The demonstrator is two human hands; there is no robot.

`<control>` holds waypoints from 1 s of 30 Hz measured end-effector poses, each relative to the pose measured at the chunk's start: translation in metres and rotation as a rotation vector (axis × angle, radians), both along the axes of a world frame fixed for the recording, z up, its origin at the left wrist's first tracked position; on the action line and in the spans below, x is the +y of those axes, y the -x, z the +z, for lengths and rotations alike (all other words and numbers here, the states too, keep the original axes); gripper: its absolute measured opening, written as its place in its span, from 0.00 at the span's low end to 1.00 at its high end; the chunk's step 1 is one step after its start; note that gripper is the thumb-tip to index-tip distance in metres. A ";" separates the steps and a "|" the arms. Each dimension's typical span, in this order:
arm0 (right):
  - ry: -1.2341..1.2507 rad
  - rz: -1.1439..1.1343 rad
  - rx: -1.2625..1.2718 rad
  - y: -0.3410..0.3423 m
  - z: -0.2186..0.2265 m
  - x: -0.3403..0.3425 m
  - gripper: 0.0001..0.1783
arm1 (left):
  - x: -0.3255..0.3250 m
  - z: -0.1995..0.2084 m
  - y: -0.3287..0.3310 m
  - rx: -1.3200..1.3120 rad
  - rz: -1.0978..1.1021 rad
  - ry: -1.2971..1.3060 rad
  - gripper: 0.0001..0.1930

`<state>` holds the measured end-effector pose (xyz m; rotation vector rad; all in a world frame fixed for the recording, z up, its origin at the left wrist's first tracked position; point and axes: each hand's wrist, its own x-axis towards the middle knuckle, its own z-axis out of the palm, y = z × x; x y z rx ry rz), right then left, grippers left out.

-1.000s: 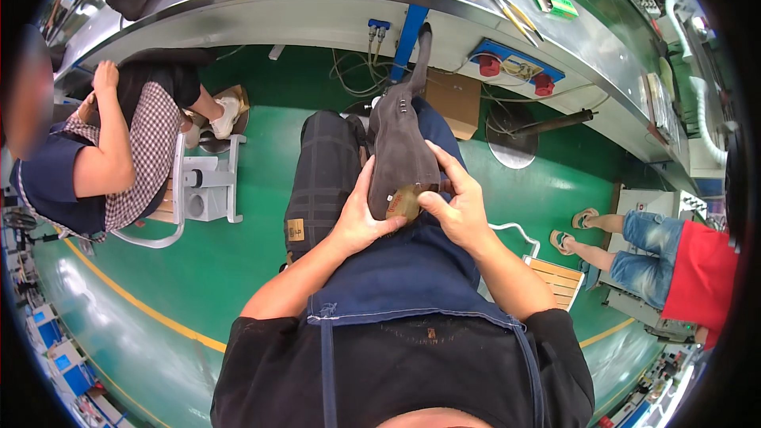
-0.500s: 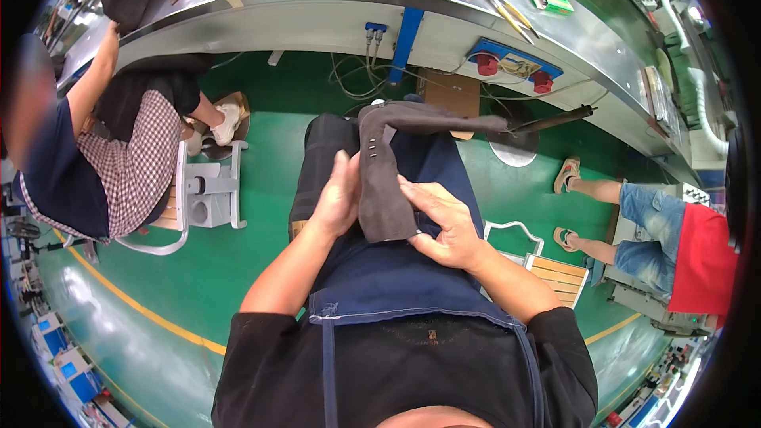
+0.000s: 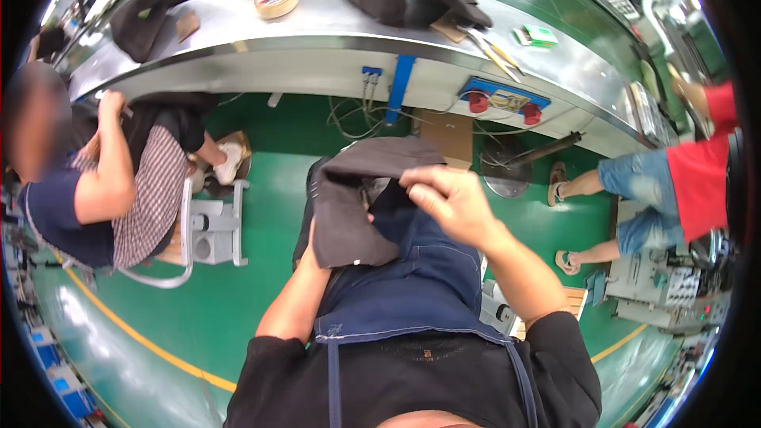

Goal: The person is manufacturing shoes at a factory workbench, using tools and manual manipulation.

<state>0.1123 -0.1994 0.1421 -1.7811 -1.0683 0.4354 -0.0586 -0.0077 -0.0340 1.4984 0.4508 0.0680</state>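
1. A fabric piece, dark grey-brown, matte and plain, with a small pale spot at its near edge and small light marks along its left edge
2. It is bent into a hook: the broad part hangs down toward the body, the upper part arches over to the right
3. It sits above the lap, left of centre

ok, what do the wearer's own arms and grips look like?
Both arms wear plain black short sleeves; the forearms below are bare. The right grip is an ungloved hand, with no ring, watch or wristband to be seen. The left grip is mostly hidden, so I can't tell about rings there. No cables or markings visible on either arm.
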 end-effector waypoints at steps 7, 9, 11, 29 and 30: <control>0.121 -0.379 -0.195 -0.144 0.029 0.011 0.17 | 0.017 -0.021 0.019 -0.235 0.249 1.174 0.28; 0.178 -0.258 -0.425 -0.170 0.017 0.031 0.21 | 0.019 -0.029 0.019 -0.241 0.251 1.204 0.29; 0.356 -0.379 -0.612 -0.194 0.001 0.059 0.24 | 0.018 -0.035 0.017 -0.234 0.265 1.209 0.29; 0.606 -0.852 -1.131 -0.334 -0.016 0.041 0.21 | 0.025 -0.050 0.009 -0.316 0.209 1.472 0.32; 0.620 -0.839 -1.141 -0.330 -0.012 0.048 0.24 | 0.025 -0.051 0.007 -0.342 0.170 1.481 0.32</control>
